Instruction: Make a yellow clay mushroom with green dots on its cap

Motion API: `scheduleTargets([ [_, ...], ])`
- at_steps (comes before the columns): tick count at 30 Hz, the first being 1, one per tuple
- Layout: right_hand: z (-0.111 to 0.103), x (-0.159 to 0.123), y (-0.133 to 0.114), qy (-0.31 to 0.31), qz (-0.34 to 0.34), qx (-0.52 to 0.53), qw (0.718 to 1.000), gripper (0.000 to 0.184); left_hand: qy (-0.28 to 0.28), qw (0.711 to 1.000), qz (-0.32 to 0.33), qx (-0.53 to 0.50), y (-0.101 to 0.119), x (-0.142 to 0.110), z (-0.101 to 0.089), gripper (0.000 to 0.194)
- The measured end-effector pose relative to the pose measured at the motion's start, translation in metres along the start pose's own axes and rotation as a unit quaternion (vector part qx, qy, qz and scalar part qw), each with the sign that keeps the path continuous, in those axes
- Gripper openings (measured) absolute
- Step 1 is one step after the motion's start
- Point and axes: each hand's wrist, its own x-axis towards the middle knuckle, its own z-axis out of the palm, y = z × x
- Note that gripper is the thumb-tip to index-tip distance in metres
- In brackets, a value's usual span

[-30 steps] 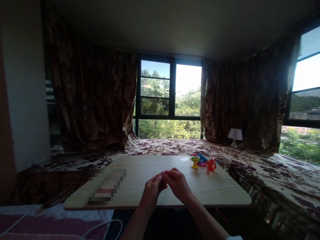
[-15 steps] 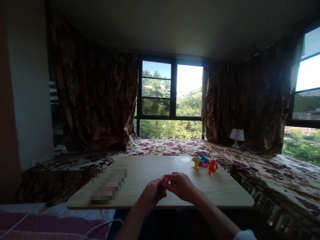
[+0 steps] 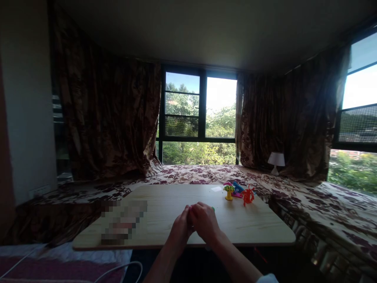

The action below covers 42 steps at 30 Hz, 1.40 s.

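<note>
Over the front middle of the table, my left hand [image 3: 180, 225] and my right hand [image 3: 205, 221] are pressed together, fingers closed. Between them sits a small pink lump, apparently modelling clay, which the fingers now almost wholly hide. A little green bit [image 3: 213, 208] shows just past the knuckles of my right hand. Farther right on the table stand small coloured figures: a yellow mushroom-like one with a green-spotted cap [image 3: 229, 192], a red-orange one with many thin arms [image 3: 248, 195], and a blue one [image 3: 237, 187] with pink parts around it.
The pale wooden table [image 3: 159, 196] has rounded corners. A blurred-out flat object [image 3: 125, 222] lies at its left, and a small white piece [image 3: 216, 189] near the back edge. Beyond are a flowered cover [image 3: 191, 173], a white lamp [image 3: 276, 162] and windows. A white cable [image 3: 118, 269] runs at lower left.
My right hand has closed over the fingertips of my left, covering the pink lump that showed between them. The view has shifted slightly to the right.
</note>
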Motion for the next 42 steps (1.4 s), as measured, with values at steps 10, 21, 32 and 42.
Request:
scheduleTargets([
  [10, -0.013, -0.001, 0.001, -0.042, -0.016, 0.051, 0.998, 0.011, -0.04, 0.992, -0.014, 0.121, 0.02, -0.016, 0.001, 0.028],
  [21, -0.029, 0.003, 0.006, -0.132, -0.069, 0.109, 0.983, 0.011, -0.019, 0.976, 0.012, 0.215, 0.022, -0.015, 0.0, 0.025],
  [32, 0.0, 0.003, 0.014, -0.037, 0.053, -0.011, 0.998, 0.013, -0.021, 0.991, -0.047, 0.126, 0.01, -0.006, 0.004, 0.024],
  [42, -0.028, -0.004, 0.017, -0.106, -0.049, 0.077, 0.99, 0.013, -0.044, 0.991, -0.006, 0.123, 0.008, -0.002, -0.013, 0.028],
])
